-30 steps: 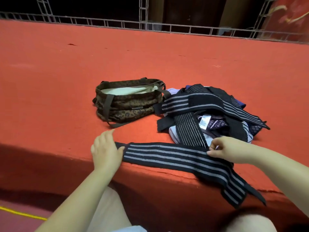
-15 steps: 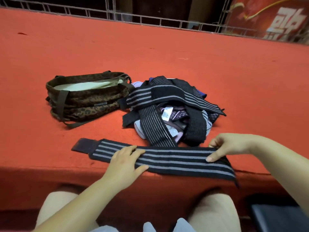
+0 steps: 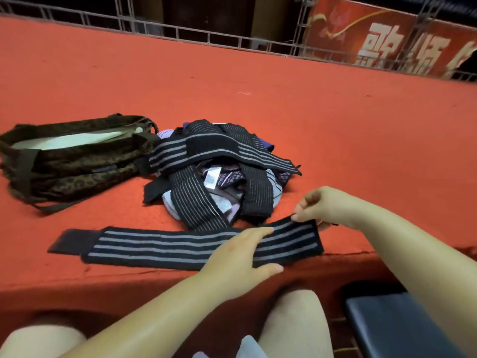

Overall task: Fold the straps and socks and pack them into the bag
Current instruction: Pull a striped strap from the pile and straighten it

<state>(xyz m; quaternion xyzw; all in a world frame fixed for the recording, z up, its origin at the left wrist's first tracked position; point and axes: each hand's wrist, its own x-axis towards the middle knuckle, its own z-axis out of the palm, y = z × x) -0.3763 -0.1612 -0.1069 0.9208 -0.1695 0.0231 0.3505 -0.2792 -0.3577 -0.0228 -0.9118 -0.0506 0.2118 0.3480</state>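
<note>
A black strap with grey stripes (image 3: 160, 245) lies flat along the near edge of the red carpeted platform (image 3: 309, 120). My left hand (image 3: 242, 254) presses flat on the strap right of its middle, fingers straight. My right hand (image 3: 322, 206) pinches the strap's right end and lifts it slightly. Behind the strap sits a heap of more striped straps and socks (image 3: 222, 171). The leopard-print bag (image 3: 69, 161) stands open at the left of the heap, pale lining showing.
A metal railing (image 3: 206, 40) runs along the platform's far edge, with a red banner (image 3: 387, 40) behind it at the right. A dark padded seat (image 3: 402, 326) is at the lower right, beside my knees (image 3: 294, 324).
My left hand slid rightward along the strap from its left end to past the middle. My right hand took hold of the right end and raised it off the carpet.
</note>
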